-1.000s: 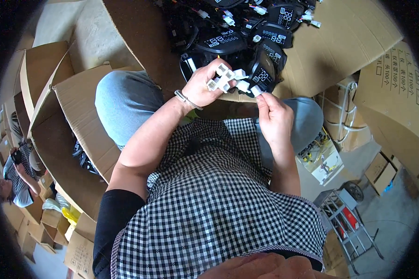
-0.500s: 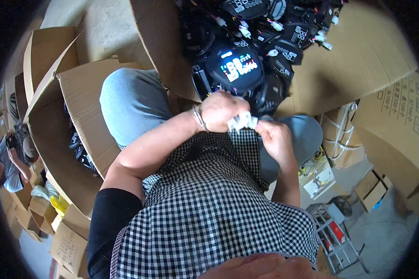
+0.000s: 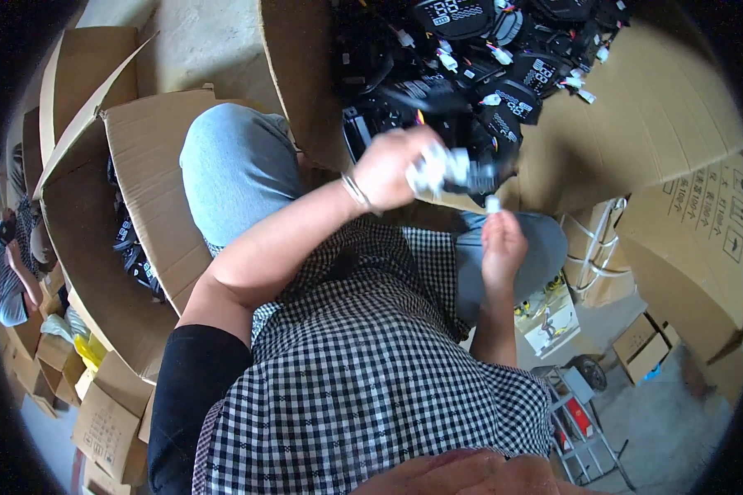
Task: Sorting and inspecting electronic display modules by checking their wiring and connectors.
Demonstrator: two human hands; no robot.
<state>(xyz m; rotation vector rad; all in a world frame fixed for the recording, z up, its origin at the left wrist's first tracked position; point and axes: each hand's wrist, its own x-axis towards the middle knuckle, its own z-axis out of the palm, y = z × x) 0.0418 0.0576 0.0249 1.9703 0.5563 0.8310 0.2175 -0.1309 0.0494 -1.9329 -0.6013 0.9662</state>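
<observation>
Cardboard boxes [image 3: 149,165] are crowding the floor around the seated person. Left hand [image 3: 392,169], now lifted from the lap, is clenching a white connector bundle [image 3: 446,169] near the box's edge, while right hand [image 3: 502,239] is pinching one small white connector [image 3: 493,203], pulled apart below it.

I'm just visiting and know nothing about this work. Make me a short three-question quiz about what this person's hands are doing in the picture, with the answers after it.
1. True or false: the left hand is closed around a bunch of white connectors.
2. What does the right hand pinch at its fingertips? A) a small white piece B) a pair of scissors C) a roll of tape
3. What fills the open cardboard box in front of the person?

Key
1. True; the bunch is blurred, but the hand grips it.
2. A, the small white piece.
3. Black display units with wires and white plugs.
</observation>
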